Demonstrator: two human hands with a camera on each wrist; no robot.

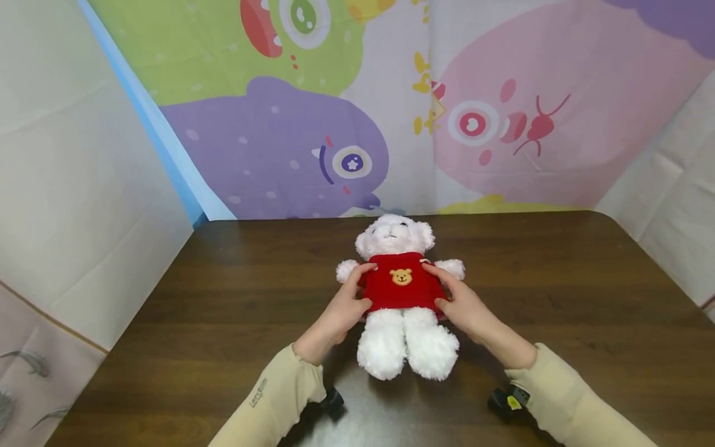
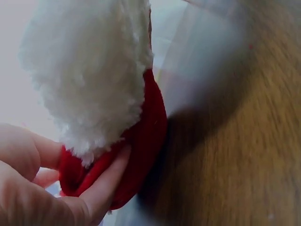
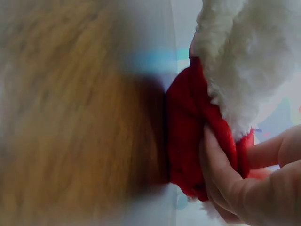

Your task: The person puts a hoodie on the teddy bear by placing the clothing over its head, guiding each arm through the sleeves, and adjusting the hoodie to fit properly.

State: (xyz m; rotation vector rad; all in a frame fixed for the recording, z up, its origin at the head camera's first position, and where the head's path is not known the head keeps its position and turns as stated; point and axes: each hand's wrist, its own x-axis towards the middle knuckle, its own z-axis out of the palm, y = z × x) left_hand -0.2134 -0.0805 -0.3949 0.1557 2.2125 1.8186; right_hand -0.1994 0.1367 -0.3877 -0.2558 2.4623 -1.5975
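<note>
A white plush teddy bear [image 1: 382,341] lies on its back on the table, head toward the far edge and feet toward me. It wears a red shirt [image 1: 391,296] with a small bear-face patch [image 1: 401,277]. At the bear's left side in the head view, my left hand [image 1: 347,305] holds the shirt's side between thumb and fingers. My right hand [image 1: 468,308] grips the opposite side in the same way. Both wrist views show fingers against the red cloth [image 2: 148,141] near the hem, below the fluffy white legs [image 3: 254,61].
The brown wooden table [image 1: 234,298] extends around the bear. Behind it hangs a cartoon-print cloth [image 1: 268,149], and pale panels [image 1: 72,155] stand at both sides. Dark wrist devices [image 1: 334,403] sit under the cream sleeves [image 1: 274,397].
</note>
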